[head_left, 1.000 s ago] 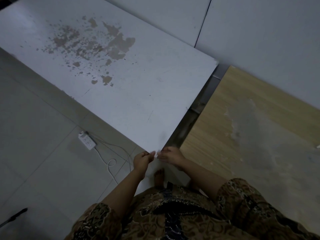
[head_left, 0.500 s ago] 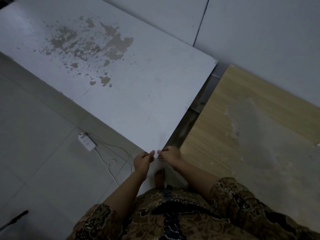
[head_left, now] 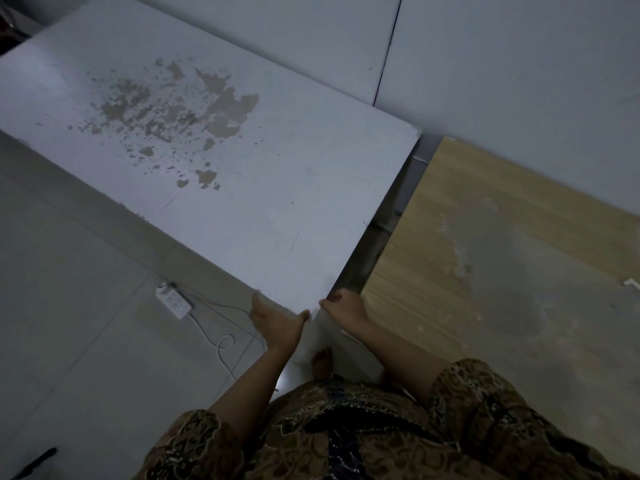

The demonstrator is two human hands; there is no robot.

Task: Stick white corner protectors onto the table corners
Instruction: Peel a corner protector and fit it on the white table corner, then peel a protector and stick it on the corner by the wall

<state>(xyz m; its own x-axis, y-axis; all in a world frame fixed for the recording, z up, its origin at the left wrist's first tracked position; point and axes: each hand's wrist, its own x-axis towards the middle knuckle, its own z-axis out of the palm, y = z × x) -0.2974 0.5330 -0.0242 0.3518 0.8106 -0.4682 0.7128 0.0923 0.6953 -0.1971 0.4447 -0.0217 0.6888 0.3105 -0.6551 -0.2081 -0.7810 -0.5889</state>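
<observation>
The white table (head_left: 242,209), its paint flaked off in brown patches, has its near corner just in front of me. A white corner protector (head_left: 314,311) sits on that corner and is hard to tell apart from the white top. My left hand (head_left: 277,323) lies against the table's left edge, thumb and forefinger spread, with the forefinger tip at the corner. My right hand (head_left: 344,306) is curled against the right edge, its fingertips pressing the protector. Another small white corner protector (head_left: 632,284) lies on the wooden table (head_left: 485,237) at the right.
A dark gap (head_left: 388,230) separates the two tables. On the tiled floor to the left lie a white power strip (head_left: 173,301) and its looping cable (head_left: 221,337). My bare foot (head_left: 322,365) stands under the corner. White wall panels run behind both tables.
My left hand has spread out from a pinch at the corner and now lies flat along the left edge. My right hand has stayed at the corner.
</observation>
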